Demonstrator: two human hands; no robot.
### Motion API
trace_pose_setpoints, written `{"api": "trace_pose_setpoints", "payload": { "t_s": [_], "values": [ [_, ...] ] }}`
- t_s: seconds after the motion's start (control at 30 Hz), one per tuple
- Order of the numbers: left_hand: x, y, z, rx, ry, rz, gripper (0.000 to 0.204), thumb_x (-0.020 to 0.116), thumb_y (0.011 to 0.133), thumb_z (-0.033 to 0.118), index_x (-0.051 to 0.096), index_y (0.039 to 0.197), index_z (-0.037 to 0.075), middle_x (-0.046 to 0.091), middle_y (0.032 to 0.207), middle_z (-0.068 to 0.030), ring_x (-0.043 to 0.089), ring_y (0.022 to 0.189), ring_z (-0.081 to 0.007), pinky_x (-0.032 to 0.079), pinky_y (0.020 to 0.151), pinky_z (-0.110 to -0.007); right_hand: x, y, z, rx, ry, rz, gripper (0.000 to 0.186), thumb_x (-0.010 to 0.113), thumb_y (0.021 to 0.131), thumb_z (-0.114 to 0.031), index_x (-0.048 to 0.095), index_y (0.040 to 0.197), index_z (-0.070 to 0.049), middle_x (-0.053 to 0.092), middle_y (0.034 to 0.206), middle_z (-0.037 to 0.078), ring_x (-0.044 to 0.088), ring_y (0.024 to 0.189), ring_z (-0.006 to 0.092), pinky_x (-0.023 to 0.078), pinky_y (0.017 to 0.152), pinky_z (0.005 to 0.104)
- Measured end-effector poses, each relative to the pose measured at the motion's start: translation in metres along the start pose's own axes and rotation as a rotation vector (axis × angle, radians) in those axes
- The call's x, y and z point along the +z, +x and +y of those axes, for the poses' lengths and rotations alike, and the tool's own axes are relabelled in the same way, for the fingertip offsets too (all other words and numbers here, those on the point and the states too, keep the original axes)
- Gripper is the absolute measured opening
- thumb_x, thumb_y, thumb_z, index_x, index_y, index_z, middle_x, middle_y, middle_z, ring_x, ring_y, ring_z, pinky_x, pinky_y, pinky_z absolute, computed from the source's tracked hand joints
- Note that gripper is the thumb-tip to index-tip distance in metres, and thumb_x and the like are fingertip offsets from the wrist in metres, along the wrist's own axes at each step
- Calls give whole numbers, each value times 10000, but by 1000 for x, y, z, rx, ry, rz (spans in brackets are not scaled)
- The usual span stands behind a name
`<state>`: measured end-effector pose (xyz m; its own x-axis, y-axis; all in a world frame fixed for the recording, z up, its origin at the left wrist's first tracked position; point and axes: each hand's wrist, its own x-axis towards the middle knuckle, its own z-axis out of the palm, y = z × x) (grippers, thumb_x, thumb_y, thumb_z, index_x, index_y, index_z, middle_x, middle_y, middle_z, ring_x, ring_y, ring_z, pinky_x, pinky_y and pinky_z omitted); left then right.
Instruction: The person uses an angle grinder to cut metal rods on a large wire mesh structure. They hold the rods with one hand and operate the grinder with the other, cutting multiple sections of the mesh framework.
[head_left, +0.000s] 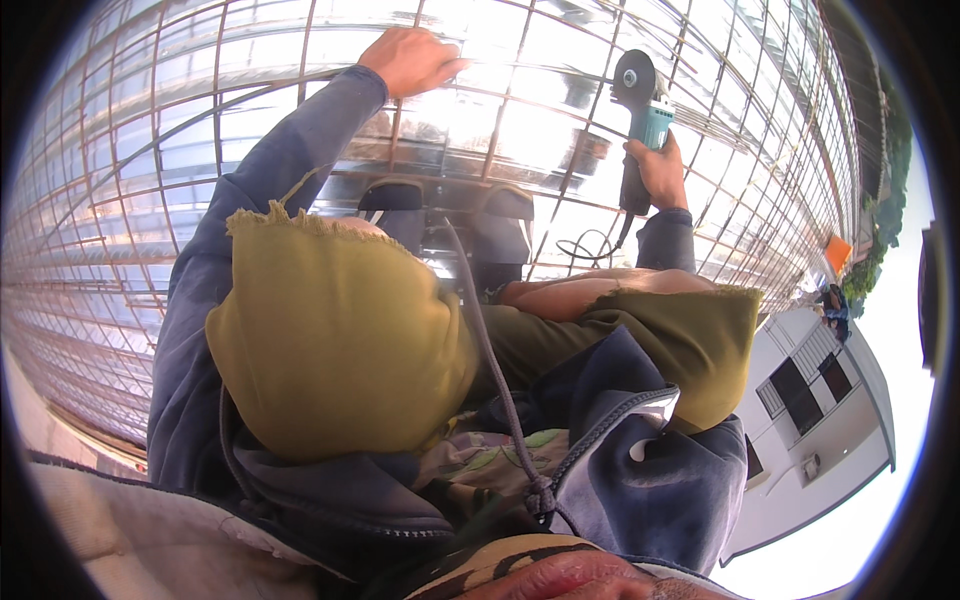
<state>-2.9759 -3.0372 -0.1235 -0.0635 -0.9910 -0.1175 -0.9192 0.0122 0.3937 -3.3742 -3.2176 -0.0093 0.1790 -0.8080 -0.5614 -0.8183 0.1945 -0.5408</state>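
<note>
My left hand point(408, 62) is on a bar of the steel rebar grid point(157, 140) at the top, fingers curled over it. My right hand point(660, 175), right of centre, is closed round the body of a teal-and-black angle grinder point(652, 122), whose disc and guard point up toward the top of the picture, over the grid. A thin black cord point(578, 246) hangs from the tool in loose loops. Shiny sheet metal lies under the bars. My shoes point(500, 225) show between my hands, beyond my bent legs in olive trousers point(330, 340).
The grid stretches out to the left and right, curving with the lens. At the right are a pale building point(850, 420) with dark windows, a small orange object point(838, 252), a dark blue shape I cannot make out, and green trees point(882, 220).
</note>
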Motion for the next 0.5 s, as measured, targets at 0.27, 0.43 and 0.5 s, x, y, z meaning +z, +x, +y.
{"api": "trace_pose_setpoints", "payload": {
  "t_s": [0.27, 0.43, 0.5],
  "values": [
    [-6, -2, 1, -7, -17, -13, 541, 483, 1144, 549, 803, 1044, 123, 737, 823, -125, 720, 839, -306, 597, 841, -475, 0, -3, -7, 51, 11, -24, 571, 796, 843, -152, 595, 1321, 87, 742, 1028, 161, 716, 824, 212, 595, 747, 360],
    [-9, -1, 4, -35, -31, -51, 463, 489, 1128, 489, 778, 992, 153, 773, 918, -138, 750, 932, -363, 579, 883, -522, -3, 1, 1, 64, 20, -29, 574, 799, 841, -155, 598, 1322, 85, 742, 1033, 163, 717, 841, 216, 595, 759, 362],
    [-12, -1, 5, -38, -33, -57, 469, 488, 1127, 486, 778, 985, 146, 774, 915, -143, 751, 925, -368, 581, 880, -527, -3, 4, 6, 59, 13, -32, 573, 801, 839, -159, 602, 1319, 84, 743, 1036, 163, 719, 854, 220, 595, 770, 365]
  ]
}}
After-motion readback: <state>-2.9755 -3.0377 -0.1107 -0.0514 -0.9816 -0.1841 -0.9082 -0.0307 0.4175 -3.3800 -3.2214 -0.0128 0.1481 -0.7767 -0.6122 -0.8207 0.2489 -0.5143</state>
